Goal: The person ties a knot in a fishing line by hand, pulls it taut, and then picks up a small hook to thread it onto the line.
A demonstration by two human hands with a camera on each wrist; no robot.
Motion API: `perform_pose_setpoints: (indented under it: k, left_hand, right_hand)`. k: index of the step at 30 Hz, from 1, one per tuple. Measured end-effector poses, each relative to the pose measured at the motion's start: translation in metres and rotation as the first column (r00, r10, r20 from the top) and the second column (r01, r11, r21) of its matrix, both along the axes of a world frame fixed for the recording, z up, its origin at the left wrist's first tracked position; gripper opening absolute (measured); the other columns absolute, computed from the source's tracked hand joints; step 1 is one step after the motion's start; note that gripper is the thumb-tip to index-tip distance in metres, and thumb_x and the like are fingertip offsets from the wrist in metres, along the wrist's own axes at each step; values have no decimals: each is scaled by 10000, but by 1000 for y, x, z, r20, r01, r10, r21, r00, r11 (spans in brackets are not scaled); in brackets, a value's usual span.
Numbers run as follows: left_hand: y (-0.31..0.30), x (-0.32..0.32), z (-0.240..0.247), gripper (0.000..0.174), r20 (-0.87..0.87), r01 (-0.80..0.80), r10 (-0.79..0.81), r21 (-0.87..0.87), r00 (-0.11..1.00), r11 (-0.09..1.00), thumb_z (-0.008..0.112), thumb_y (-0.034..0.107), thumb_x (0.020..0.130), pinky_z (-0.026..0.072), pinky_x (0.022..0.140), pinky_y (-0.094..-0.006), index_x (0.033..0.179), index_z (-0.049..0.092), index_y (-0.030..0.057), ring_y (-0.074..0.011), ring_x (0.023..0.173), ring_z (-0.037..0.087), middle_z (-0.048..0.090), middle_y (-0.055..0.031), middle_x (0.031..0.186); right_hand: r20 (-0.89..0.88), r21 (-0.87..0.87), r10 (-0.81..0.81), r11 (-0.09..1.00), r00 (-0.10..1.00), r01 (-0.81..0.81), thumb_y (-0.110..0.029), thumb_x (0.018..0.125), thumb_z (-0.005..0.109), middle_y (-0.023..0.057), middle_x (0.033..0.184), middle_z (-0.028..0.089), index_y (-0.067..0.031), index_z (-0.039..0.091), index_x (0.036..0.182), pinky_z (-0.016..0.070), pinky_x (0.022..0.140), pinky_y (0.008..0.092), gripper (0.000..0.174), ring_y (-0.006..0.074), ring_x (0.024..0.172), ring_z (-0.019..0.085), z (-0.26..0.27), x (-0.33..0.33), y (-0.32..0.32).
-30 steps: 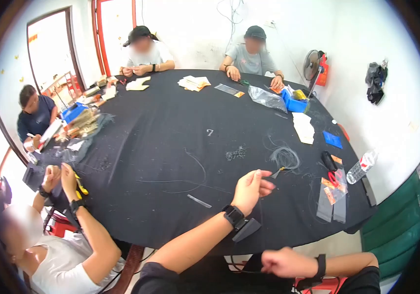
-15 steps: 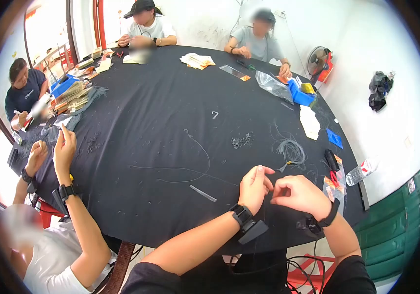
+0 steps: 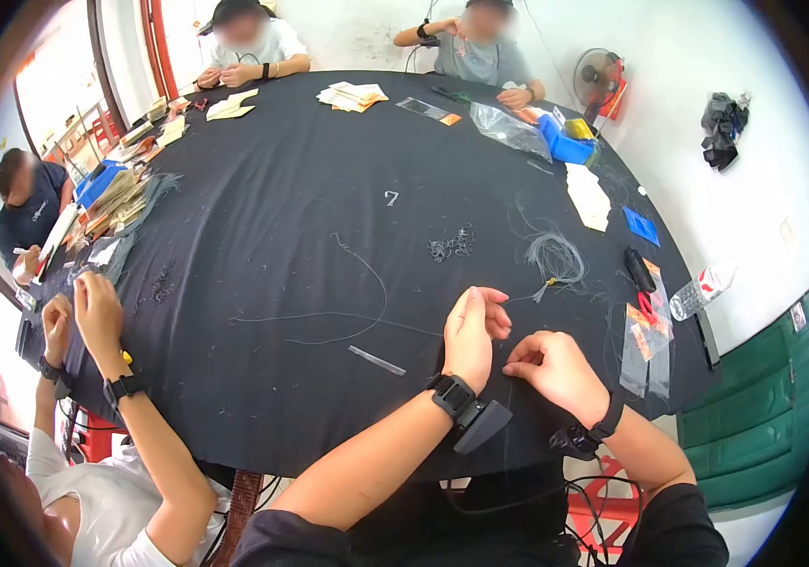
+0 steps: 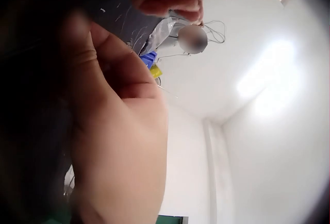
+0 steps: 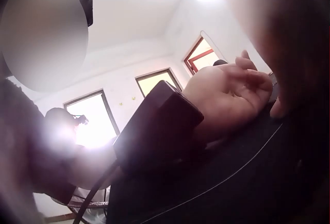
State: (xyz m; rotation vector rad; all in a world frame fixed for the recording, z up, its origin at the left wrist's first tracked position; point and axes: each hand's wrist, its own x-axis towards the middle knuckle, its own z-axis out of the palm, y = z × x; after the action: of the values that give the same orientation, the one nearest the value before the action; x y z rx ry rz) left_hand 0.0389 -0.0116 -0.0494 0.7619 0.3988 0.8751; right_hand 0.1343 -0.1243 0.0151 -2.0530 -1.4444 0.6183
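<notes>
In the head view my left hand [image 3: 473, 333] is over the near part of the table, thumb up and fingers partly bent. I cannot tell whether anything is between its fingertips. Close to its right, my right hand [image 3: 560, 371] pinches a thin fishing line between thumb and index finger. In the right wrist view that fishing line [image 5: 221, 176] runs down from the right fingertips; the left palm [image 5: 227, 95] faces up with bent fingers. The left wrist view shows the right hand [image 4: 124, 121] large, thumb against index finger. Beyond both hands lies a tied coil of line [image 3: 555, 262].
A heap of small dark pieces [image 3: 451, 243], a loose line [image 3: 381, 321] and a clear strip [image 3: 376, 360] lie on the black cloth. At right are a bottle [image 3: 702, 293], red-handled scissors [image 3: 645, 304] and clear packets [image 3: 645, 364]. Other people sit around the table.
My right hand has come up from below the table edge to beside my left hand, then slightly down. The head view has shifted. A person at the back right has raised an arm.
</notes>
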Motion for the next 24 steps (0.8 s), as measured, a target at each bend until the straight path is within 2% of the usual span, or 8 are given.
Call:
perform_pose_setpoints:
  k: [1,4,6,11,17,21,22,24]
  left_hand:
    - [2,-2,-1,392,41,133,-133,-5,990,991,348,333,1084,498,817,-286,1116,592,28,-140,853,593,611,-60,899]
    - [-3,7,-1,398,-2,65,-67,223,998,973,366,348,1080,478,948,-320,1212,568,32,-172,1069,580,605,-93,1134]
    - [-1,8,-7,418,-48,213,-207,221,977,952,422,340,1068,429,1050,-372,1333,521,32,-200,1236,519,525,-91,1368]
    - [-7,4,6,434,38,408,-408,13,912,913,500,285,1047,509,950,-318,1386,497,14,-152,1076,610,606,-80,1249]
    - [-1,1,12,326,-130,242,-238,12,962,970,617,197,990,528,688,-206,1250,629,2,-51,753,611,708,-38,983]
    - [0,-2,12,297,-78,186,-188,-33,979,982,618,200,989,502,644,-197,1221,651,18,-48,708,598,716,-43,941]
    - [-1,-3,12,284,-77,183,-184,-17,980,983,617,204,989,494,630,-194,1203,660,22,-46,691,590,716,-43,938]
    - [-1,-4,13,262,-73,175,-174,16,982,984,616,212,991,476,600,-188,1168,677,29,-41,658,574,716,-44,931]
  right_hand:
    - [-26,-32,4,999,1000,-5,-95,744,793,83,689,651,8,695,815,486,623,295,159,158,638,625,4,0,1]
    - [-120,-41,-65,997,991,60,-73,784,765,52,690,660,4,692,814,481,620,273,110,106,647,617,11,6,7]
    - [-313,180,-63,976,948,124,-24,843,728,12,762,672,-13,679,828,473,637,237,52,65,702,594,-2,24,14]
    - [-437,248,-40,955,899,163,-19,872,711,3,799,667,-30,669,854,443,639,210,47,43,728,579,-3,43,25]
    - [-546,48,8,999,838,22,-95,901,704,45,904,691,22,677,966,511,785,248,137,108,827,645,23,47,48]
    - [-446,57,28,998,895,-3,-338,923,690,-56,818,632,-106,690,1026,389,602,201,253,17,762,547,30,66,83]
    - [-430,45,-26,998,902,50,-281,907,712,-33,850,658,-79,691,1015,442,658,219,230,47,790,582,34,67,94]
    - [-238,177,79,984,968,-37,-208,876,740,0,854,682,-41,699,975,488,709,247,199,89,794,618,18,78,118]
